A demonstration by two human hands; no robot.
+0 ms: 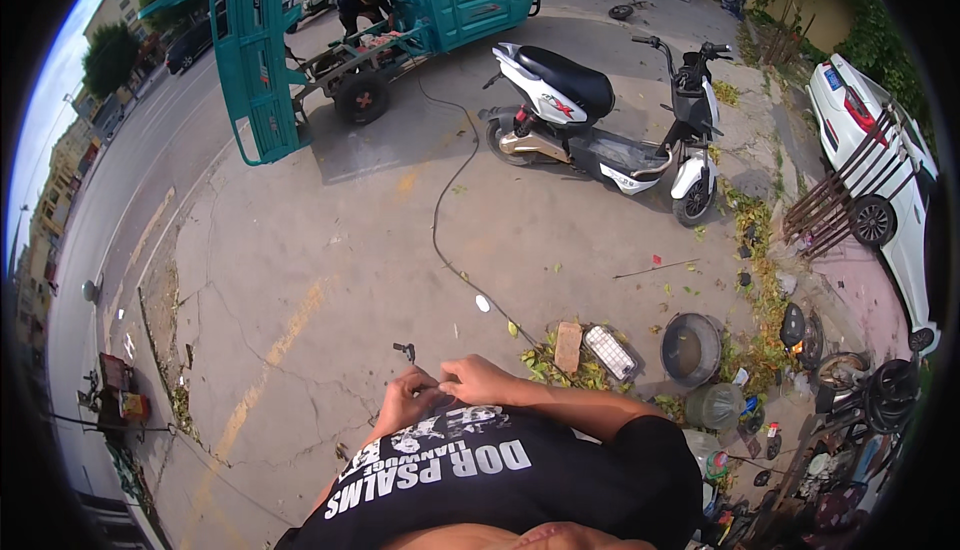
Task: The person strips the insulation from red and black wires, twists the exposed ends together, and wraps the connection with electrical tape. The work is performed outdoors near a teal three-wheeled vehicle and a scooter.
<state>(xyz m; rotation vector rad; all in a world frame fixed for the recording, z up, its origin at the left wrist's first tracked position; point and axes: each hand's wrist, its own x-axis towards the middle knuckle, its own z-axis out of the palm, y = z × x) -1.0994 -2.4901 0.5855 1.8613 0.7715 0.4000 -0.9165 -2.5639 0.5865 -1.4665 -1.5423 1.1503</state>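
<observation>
As you look down past a black short-sleeved T-shirt with white lettering (pixel 620 465), the bare left hand (pixel 403 399) and bare right hand (pixel 476 381) are right up against each other, just in front of the shirt. Fingers are curled in on both, tips brought together where the hands meet, but honestly I can't tell what, if anything, they're pinching. There's a small dark irregular piece (pixel 405 351) just beyond the left hand's fingers, and it's too small to say whether it's held or lying on the grey cracked concrete pavement (pixel 340 230). Off past the right forearm you've got a reddish-tan rectangular brick (pixel 568 347) next to a white rectangular grid-faced panel with a dark edge (pixel 609 352), both on a scatter of green and yellow leaves, then a round black basin (pixel 714 350) further right. A long thin dark cable (pixel 436 235) snakes across the pavement from near those leaves up toward a teal three-wheeled cargo vehicle (pixel 480 10), where another person in dark clothes (pixel 358 0) is bent over the rear frame. Between that and the basin stands a white-and-black electric scooter with a long black seat (pixel 565 80), upright, front wheel pointing right. Far right, a white car (pixel 850 115) is parked beside the greenery.
</observation>
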